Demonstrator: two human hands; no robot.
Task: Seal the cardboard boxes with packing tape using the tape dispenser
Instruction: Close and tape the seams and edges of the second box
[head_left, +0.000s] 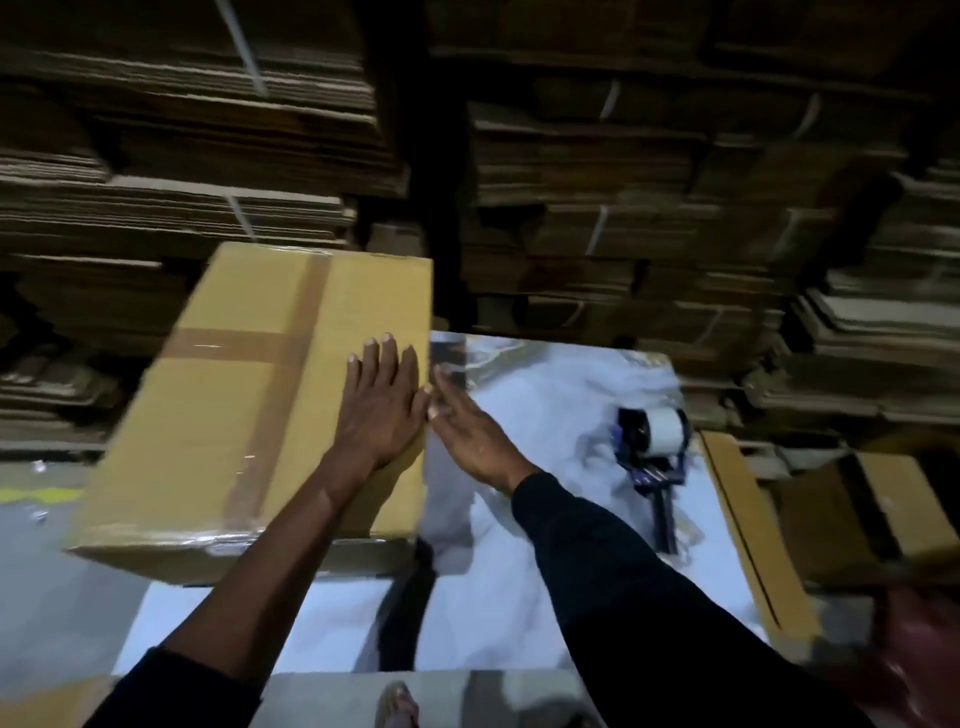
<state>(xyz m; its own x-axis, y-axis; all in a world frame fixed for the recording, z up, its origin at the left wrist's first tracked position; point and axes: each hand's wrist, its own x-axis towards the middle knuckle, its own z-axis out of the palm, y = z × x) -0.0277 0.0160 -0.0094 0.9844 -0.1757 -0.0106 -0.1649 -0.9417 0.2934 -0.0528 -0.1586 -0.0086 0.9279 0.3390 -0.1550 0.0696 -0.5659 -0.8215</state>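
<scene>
Now, with the taped box (249, 410) at the desk's (519, 597) left edge, my left hand (382, 410) lies flat on its top and my right hand (470, 434), fingers spread, touches its side; next I'd likely push it off and fetch the tape dispenser (652, 457) lying unheld to my right.

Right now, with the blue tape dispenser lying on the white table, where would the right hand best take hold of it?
By the dark handle, coming from the near side. The blue tape dispenser lies on the white table with its white roll at the far end and the handle pointing back toward the person. The right hand is open just left of it.
</scene>
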